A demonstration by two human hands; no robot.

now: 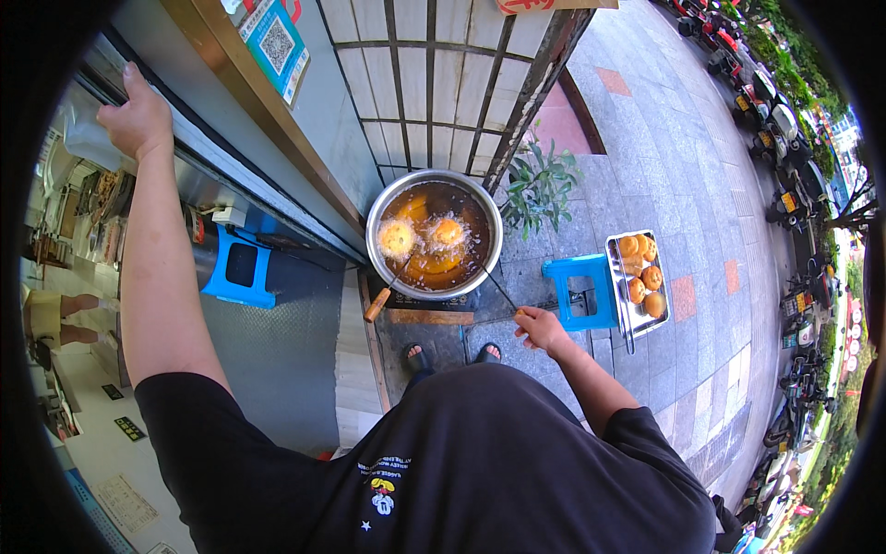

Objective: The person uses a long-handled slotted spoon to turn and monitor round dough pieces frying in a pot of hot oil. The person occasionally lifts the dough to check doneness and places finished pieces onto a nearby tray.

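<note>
A round metal pot (495, 239) holds bubbling brown oil with two round golden fritters, one (396, 237) at the left and one (446, 232) near the middle. My right hand (540, 327) grips the end of a thin metal rod (500, 289) that reaches into the pot's right side. A second tool with a wooden handle (377, 305) leans over the rim at the lower left, held by nobody. Up at the left, my left hand (142, 114) rests against the edge of a metal-framed door or window, thumb raised; whether its fingers grip the frame is hidden.
At the right, a metal tray (626, 322) of several fried fritters rests partly on a blue plastic stool (588, 264). Another blue stool (266, 277) stands indoors. The pot sits on a cooker by a tiled wall (443, 83), beside a leafy plant (540, 183). A person's legs (79, 318) show far left.
</note>
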